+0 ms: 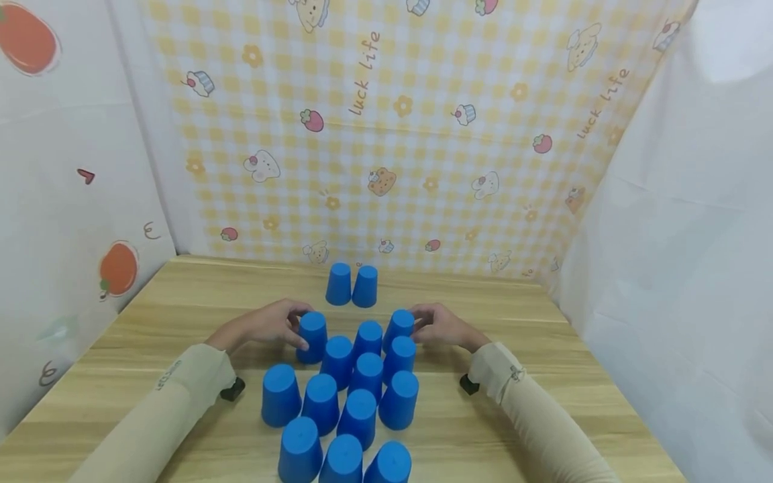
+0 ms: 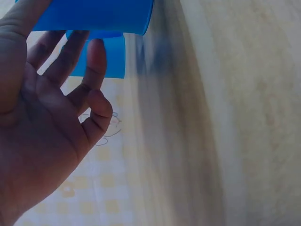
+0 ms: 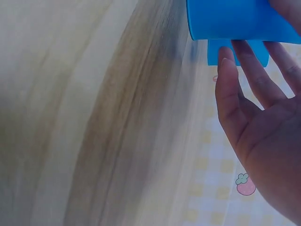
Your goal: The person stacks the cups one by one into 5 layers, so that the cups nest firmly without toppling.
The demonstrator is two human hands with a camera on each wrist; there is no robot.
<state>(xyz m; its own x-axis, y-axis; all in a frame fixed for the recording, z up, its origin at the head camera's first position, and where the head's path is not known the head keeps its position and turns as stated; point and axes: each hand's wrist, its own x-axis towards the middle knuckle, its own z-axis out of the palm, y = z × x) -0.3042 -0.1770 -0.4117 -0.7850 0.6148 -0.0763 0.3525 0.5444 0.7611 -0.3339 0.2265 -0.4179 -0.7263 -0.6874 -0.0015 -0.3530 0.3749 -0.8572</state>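
Note:
Several upside-down blue cups stand on the wooden table. At the group's far left, my left hand [image 1: 274,325] grips a blue cup [image 1: 312,339], thumb on its near side and fingers behind. Seen from the left wrist, that cup [image 2: 94,14] lies between thumb and fingers, with the little finger curled free below. On the opposite side my right hand [image 1: 442,325] holds another blue cup [image 1: 398,325] at the far right of the group. The right wrist view shows this cup [image 3: 235,19] with fingers reaching behind it and the thumb in front.
Two more blue cups [image 1: 352,287] stand side by side farther back, near the checked backdrop [image 1: 386,147]. Toward the front edge come several cups in staggered rows, among them a left one [image 1: 280,396] and a front one [image 1: 300,449]. White cloth [image 1: 670,268] hangs at the sides.

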